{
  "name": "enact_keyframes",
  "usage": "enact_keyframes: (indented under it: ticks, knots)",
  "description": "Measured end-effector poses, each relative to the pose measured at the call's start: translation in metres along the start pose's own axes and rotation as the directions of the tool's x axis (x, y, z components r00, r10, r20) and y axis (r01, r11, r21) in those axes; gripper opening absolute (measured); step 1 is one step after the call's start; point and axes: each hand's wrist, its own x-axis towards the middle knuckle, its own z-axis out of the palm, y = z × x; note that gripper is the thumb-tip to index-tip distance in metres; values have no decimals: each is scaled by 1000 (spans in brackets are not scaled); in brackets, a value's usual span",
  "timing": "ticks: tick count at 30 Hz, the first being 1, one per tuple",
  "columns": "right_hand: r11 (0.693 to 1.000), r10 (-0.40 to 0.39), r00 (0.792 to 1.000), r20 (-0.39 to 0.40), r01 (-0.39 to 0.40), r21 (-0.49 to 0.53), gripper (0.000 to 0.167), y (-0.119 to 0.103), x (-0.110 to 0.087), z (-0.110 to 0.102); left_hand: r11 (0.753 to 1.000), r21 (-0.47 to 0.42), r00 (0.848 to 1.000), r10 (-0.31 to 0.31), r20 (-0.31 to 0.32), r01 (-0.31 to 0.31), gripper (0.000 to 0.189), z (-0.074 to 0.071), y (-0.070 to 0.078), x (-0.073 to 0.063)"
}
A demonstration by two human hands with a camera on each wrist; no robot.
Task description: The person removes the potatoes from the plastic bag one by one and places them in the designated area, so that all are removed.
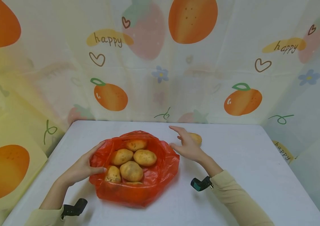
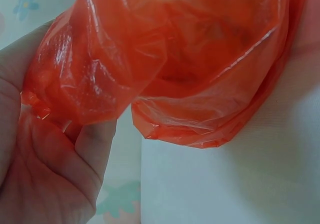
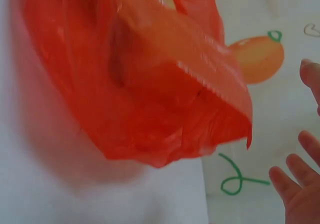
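Observation:
A red plastic bag (image 1: 137, 195) stands on the table with its mouth spread wide, several potatoes (image 1: 131, 171) inside. My left hand (image 1: 78, 169) holds the bag's left rim, thumb over the edge and fingers along the outer wall. In the left wrist view the thin red film (image 2: 95, 74) lies between thumb and fingers. My right hand (image 1: 189, 148) is beside the bag's right rim, fingers spread and holding nothing. Just behind it lies a single potato (image 1: 196, 138), partly hidden by the hand. The right wrist view shows the right fingers (image 3: 285, 186) apart from the bag (image 3: 150, 119).
The white table (image 1: 242, 157) ends at the back against a fruit-print cloth (image 1: 188, 78), which also hangs at both sides. Small black wrist cameras (image 1: 75, 207) stick out from the cream sleeves (image 1: 236, 197).

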Motion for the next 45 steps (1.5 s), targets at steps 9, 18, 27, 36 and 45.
enact_keyframes:
  ticks: [9, 18, 27, 36, 45]
  knots:
    - [998, -46, 995, 87, 41, 52, 66, -24, 2, 16, 1000, 5, 1000, 2, -9, -2, 94, 0, -1, -2]
    - [992, -117, 977, 180, 108, 57, 66, -35, 2, 37, 1000, 27, 1000, 5, -13, -5, 94, -1, 2, -4]
    - [995, -93, 964, 249, 98, -5, 63, -38, 2, 46, 1000, 25, 1000, 9, -12, -8, 94, -1, 2, -3]
    - [1000, -22, 965, 261, 25, -8, 62, -23, 1, 53, 1000, 19, 1000, 11, -7, -11, 94, 0, 1, -2]
    - [1000, -25, 975, 219, 27, -6, 59, -10, 1, 64, 999, 39, 999, 35, -7, -35, 94, 1, -1, 1]
